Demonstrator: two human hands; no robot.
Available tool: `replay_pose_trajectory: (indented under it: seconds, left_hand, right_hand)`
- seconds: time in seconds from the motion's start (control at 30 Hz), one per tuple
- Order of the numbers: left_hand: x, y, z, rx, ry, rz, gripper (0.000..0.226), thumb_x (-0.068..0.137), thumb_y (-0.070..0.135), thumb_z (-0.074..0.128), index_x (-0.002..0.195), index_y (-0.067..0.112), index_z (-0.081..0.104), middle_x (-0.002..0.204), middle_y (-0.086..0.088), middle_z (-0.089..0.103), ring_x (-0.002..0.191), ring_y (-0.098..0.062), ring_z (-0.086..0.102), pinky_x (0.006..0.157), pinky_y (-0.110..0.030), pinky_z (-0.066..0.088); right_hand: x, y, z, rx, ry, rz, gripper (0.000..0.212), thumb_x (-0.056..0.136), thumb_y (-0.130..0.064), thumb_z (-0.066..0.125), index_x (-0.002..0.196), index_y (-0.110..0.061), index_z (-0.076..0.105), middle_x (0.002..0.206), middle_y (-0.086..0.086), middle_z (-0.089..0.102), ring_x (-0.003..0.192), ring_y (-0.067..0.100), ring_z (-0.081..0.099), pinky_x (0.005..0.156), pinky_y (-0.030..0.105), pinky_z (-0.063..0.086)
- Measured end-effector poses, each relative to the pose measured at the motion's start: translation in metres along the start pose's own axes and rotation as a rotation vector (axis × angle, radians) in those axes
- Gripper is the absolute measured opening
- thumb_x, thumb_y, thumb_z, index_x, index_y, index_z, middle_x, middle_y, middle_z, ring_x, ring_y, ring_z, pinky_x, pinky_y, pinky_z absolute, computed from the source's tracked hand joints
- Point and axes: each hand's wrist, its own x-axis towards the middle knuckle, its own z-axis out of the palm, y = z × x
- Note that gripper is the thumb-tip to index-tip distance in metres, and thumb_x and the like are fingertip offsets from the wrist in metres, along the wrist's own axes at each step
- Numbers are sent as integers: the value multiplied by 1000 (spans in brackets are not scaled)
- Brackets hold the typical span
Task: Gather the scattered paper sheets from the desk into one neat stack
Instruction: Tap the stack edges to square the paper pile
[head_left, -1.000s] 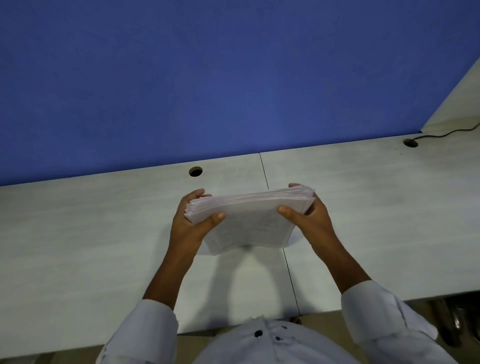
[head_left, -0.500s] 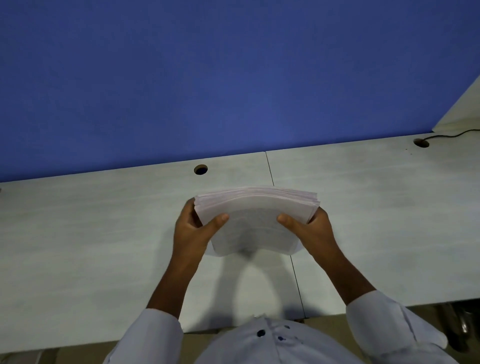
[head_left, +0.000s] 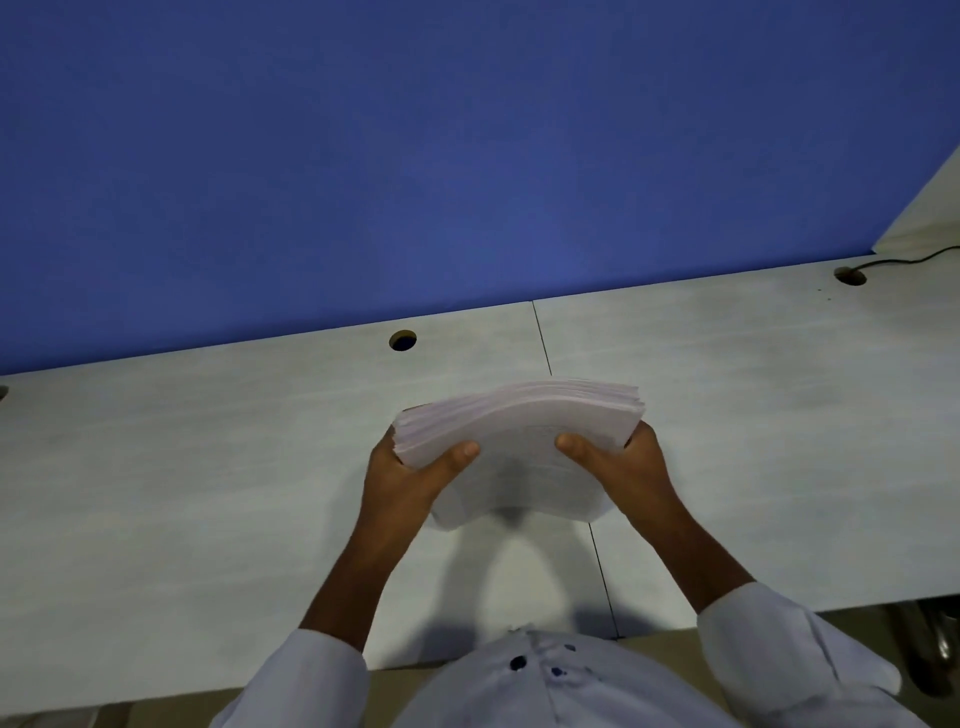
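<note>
Left hand (head_left: 400, 486) and right hand (head_left: 634, 467) fingers (head_left: 460, 453) still grasp the stack (head_left: 519, 428), now bowed more.

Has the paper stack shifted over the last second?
Yes, slightly. Against the cable hole in the desk, the paper stack now reaches farther toward the person. The left hand and right hand grip its sides.

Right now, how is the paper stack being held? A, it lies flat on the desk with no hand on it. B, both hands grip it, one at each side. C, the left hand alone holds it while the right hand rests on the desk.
B: the left hand and the right hand each grip one side of the paper stack, with both thumbs pressed on its near face.
</note>
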Motion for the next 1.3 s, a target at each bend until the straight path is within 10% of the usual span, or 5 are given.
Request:
replay_pose_trajectory:
  seconds: [0.47,0.8,0.93,1.1,1.3]
  left_hand:
    - [-2,54,28,1342,-54,452,86,85,77,30,151,22,32,159,-5,30,148,-27,24,120,-56,5]
    - [-22,38,53,1420,-54,762,84,81,60,62,145,10,38,148,-15,46,136,-35,44,112,-57,27]
    - [-27,47,57,1324,94,698,78,91,60,34,148,8,27,153,-17,37,141,-37,35,114,-58,22]
    - [-22,35,61,1424,-119,768,81,77,60,64,140,12,48,140,-14,55,127,-36,55,108,-60,29]
    - [-20,40,24,1198,71,615,77,91,61,44,150,13,29,159,-11,28,148,-29,22,120,-54,6]
  right_hand:
    - [-2,13,-4,26,-15,8,37,65,-16,83,96,-29,69,86,-14,76,87,7,72,72,19,56]
    - [-8,10,-2,5,-100,-47,56,59,-39,82,109,-37,58,97,-20,71,96,7,69,76,19,57]
    - [-9,3,0,-15,-83,-57,86,40,-77,79,110,-34,57,98,-29,69,100,-1,65,74,15,54]
    - [-11,5,0,-31,-97,-65,89,47,-76,78,119,-32,51,114,-21,62,107,-1,62,83,14,52]
    - [-14,1,-4,-59,-65,-91,82,55,-50,85,128,-32,52,111,-22,64,107,5,62,85,25,57]
